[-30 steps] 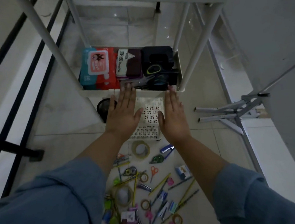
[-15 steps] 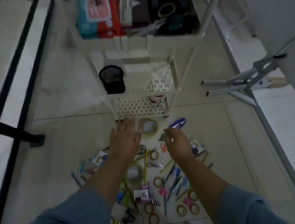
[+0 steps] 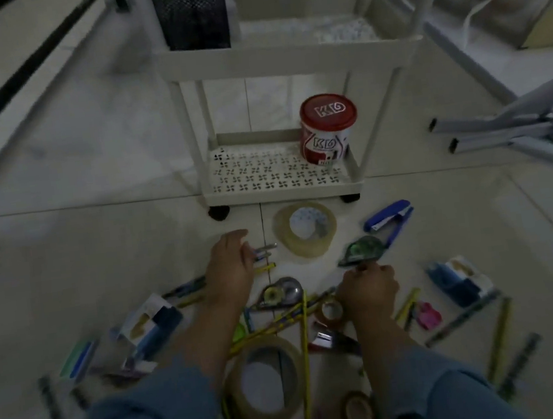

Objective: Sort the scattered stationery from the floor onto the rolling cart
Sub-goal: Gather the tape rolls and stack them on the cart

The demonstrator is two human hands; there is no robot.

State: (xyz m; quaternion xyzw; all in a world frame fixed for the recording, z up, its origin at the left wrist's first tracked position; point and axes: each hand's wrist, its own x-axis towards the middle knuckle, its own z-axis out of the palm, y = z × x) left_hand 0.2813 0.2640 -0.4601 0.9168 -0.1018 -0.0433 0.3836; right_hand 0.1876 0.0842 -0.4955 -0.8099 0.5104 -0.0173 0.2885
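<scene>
Many stationery pieces (image 3: 281, 322), a big tape roll (image 3: 266, 384) among them, lie on the floor (image 3: 102, 263) nearest. The right hand (image 3: 367, 290) curls beside the green dispenser (image 3: 362, 251); blur hides whether its grip is clamped. The left hand (image 3: 229, 270), palm down, clamps pens (image 3: 265, 249). Better gather like items first, then lift them to the cart (image 3: 280, 191) beyond.

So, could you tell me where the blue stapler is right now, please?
In the head view, the blue stapler lies on the floor right of centre, just right of the clear tape roll and beside the green tape dispenser, near the cart.
</scene>
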